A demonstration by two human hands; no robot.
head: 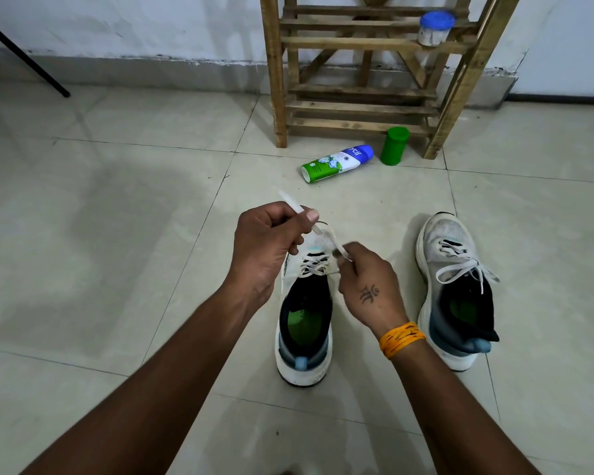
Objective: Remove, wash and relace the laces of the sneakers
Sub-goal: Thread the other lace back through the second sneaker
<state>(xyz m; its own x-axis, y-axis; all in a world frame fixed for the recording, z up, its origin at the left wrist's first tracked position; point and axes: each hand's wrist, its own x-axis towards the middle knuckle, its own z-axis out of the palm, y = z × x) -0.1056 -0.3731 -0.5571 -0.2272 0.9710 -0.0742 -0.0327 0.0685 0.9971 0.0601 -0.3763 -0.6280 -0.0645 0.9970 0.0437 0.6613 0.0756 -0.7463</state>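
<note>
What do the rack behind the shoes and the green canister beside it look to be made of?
Rack: unfinished wood, going by the visible grain, knots and rough nailed slats. Green canister: likely plastic, with a smooth, uniformly coloured, slightly glossy wall and a matching cap.

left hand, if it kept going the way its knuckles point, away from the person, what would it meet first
Probably the green-and-blue bottle lying on the floor ahead of the left hand; only bare tile shows between them, though depth is hard to judge.
</note>
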